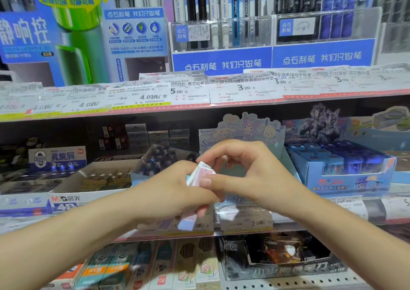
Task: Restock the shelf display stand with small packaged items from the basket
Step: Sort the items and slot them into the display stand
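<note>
We hold a stack of small pastel packets in our left hand, fingers closed around it; our right hand pinches the top packet before the cartoon-character display stand, beside the "M&G" box.

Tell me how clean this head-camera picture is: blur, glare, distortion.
Head view: wide-angle bending bows the shelf edge and stretches the corners; the lower-shelf boxes are smeared by motion blur; the left hand and right hand, holding small pastel packets, are fairly sharp; glare washes the price labels; the shelf recess behind is dim.
</note>
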Motion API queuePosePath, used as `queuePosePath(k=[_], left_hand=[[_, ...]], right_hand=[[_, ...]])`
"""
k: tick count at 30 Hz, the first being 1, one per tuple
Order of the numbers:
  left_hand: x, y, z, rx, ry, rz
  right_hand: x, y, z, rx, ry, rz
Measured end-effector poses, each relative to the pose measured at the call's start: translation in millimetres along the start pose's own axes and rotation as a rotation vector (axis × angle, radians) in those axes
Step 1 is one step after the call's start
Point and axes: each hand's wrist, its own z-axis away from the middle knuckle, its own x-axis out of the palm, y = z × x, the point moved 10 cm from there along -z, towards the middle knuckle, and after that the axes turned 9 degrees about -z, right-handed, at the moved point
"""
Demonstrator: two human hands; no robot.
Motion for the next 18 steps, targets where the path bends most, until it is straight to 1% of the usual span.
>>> queuePosePath(k=[3, 5, 7, 10, 12, 14, 16, 18], left_hand=[[5.2, -1.1, -2.1, 0.017, -0.040, 0.063], [5.5, -3.6, -1.0, 0.010, -0.053, 0.083], [3.8, -6.4, 0.9, -0.028, -0.033, 0.084], [-8.7, -13.2, 1.1, -0.080, 0.099, 0.202], [-20.1, -17.1, 0.6, -0.066, 0.198, 0.278], [-29.9, -17.9, 2.1, -0.033, 0.265, 0.344], [-38.4, -17.3, 5.2, 0.000, 0.319, 0.359], [-42.9, -14.0, 8.5, 0.022, 0.342, 0.342]], right_hand=[[-0.1, 0.2, 0.1, 0.030, -0.022, 0.003], [-0.8, 2.6, -0.2, 0.069, -0.026, -0.048], [-4.7, 7.3, 0.5, 0.111, 0.011, -0.138], [-15.9, 16.1, 2.0, 0.155, 0.111, -0.254], [-27.7, 21.5, 4.1, 0.171, 0.207, -0.345], [-34.7, 25.6, 6.3, 0.186, 0.266, -0.434], [-33.3, 30.3, 8.9, 0.223, 0.268, -0.484], [-27.5, 35.4, 11.2, 0.280, 0.218, -0.453]])
